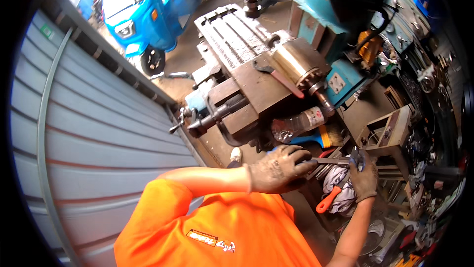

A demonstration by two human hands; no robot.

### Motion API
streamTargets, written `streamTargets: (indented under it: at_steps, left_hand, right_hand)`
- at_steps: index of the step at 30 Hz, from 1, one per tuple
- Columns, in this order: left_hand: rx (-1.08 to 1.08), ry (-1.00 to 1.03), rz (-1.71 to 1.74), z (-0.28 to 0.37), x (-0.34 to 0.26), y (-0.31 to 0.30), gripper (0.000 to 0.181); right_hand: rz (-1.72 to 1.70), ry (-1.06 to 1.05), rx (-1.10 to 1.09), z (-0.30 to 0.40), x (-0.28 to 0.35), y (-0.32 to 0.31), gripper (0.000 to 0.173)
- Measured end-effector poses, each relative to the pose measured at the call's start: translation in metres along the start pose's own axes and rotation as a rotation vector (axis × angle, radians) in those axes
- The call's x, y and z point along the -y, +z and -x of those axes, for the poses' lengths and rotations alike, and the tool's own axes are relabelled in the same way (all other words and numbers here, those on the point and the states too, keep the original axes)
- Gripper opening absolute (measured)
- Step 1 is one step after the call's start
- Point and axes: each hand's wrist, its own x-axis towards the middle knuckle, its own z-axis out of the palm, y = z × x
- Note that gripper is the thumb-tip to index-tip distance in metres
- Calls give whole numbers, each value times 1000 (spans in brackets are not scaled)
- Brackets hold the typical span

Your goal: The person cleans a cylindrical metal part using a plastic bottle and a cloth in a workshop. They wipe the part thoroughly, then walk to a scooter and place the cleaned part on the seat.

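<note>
Both of my hands wear soiled work gloves. My right hand (pixel 363 174) grips one end of a slim metal tool that looks like a caliper (pixel 333 160). Its bar runs across to my left hand (pixel 283 169), whose curled fingers close around the other end; the part inside those fingers is hidden. Just below the bar lie a crumpled cloth (pixel 339 202) and a tool with an orange handle (pixel 329 199). Beyond my left hand rest a wide paintbrush with a blue and yellow handle (pixel 321 137) and a clear plastic bottle (pixel 296 123) with a printed label.
A milling machine's slotted table (pixel 237 37) stands ahead, carrying a cylindrical metal fixture (pixel 292 61) and a red-handled lever (pixel 287 83). Crank handles (pixel 181 118) jut out at its left. Corrugated metal sheeting (pixel 111 148) borders the left. A metal frame (pixel 387 130) and cluttered tools lie right. A blue vehicle (pixel 148 15) is parked beyond.
</note>
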Motion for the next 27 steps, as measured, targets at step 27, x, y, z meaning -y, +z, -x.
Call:
streamTargets:
  at_steps: [27]
  left_hand:
    - [-742,-712,-141,242,269,-11,18]
  right_hand:
    - [48,-468,-189,-86,122,10,58]
